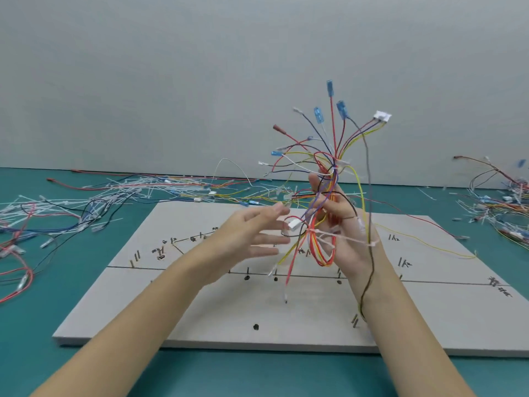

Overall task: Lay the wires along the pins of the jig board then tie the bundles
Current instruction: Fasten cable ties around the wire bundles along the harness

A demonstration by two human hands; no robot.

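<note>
right hand [347,242] gripping wire bundle [329,179] upright above jig board [200,319] | left hand [252,233] hovering beside, fingers spread

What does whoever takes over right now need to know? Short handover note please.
Right hand: holds the wire bundle upright above the board; cable ties already on it.
Left hand: open, fingers straight, beside the bundle, holding nothing.
Board: pins stand bare, no wires along them.
Loose wires and ties lie on the table behind, more far right.
Left: lay wires along the pins, tie.
</note>
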